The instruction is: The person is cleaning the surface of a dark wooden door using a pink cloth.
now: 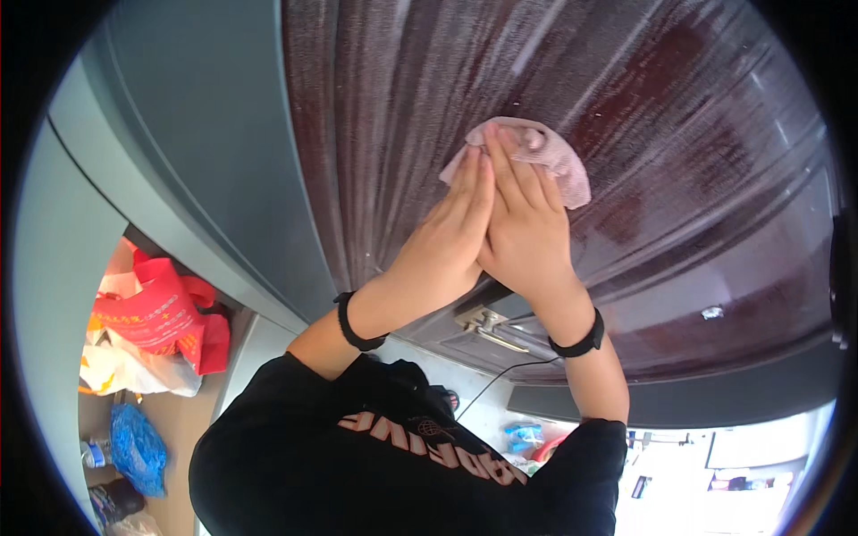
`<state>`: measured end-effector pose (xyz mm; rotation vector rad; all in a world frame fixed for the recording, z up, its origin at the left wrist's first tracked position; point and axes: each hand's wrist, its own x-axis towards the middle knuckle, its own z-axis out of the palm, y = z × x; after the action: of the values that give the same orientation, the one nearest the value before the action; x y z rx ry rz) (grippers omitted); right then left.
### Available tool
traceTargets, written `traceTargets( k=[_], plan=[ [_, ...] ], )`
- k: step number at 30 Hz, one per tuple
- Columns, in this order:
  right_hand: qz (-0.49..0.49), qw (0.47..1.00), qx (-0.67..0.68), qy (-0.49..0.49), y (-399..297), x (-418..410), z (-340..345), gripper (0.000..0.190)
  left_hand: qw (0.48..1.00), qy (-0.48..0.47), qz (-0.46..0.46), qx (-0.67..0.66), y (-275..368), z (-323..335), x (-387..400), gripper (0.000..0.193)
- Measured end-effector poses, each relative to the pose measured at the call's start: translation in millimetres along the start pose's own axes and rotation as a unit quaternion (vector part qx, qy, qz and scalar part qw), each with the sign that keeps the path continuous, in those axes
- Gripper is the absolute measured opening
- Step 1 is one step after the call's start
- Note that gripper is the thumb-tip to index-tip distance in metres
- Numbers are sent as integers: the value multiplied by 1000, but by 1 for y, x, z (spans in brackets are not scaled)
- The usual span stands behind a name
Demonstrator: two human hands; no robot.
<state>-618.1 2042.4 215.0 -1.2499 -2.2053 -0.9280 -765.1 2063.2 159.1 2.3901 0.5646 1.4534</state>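
A pink cloth (570, 175) lies pressed flat against a dark reddish-brown door panel (402, 134) with vertical grooves and pale streaks. On the cloth rests my right hand (526, 221), its fingers stretched over the middle. My left hand (449, 231) touches the right one along its side, fingertips at the cloth's left edge. Both hands are flat rather than gripping. Below them, a metal door handle (496, 328) sticks out from the panel. A black band circles each wrist.
A grey door frame (221, 134) runs along the left. Beyond it, shelves hold a red bag (161, 308), a blue plastic bag (137, 445) and a bottle (96, 453). A thin dark cable (499, 376) hangs near the handle.
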Motion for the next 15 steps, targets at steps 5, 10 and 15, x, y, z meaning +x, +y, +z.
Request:
traceTargets(
  k=[5, 10, 15],
  plan=[
    [24, 999, -37, 13, 15, -10, -27, 55, 998, 27, 45, -29, 14, 10, 21, 88],
    [110, 983, -132, 57, 37, -22, -45, 54, 990, 39, 112, 74, 35, 30, 65, 92],
    [141, 972, -148, 119, 64, -45, -42, 60, 981, 63, 177, 55, 40, 55, 81, 95]
  ],
)
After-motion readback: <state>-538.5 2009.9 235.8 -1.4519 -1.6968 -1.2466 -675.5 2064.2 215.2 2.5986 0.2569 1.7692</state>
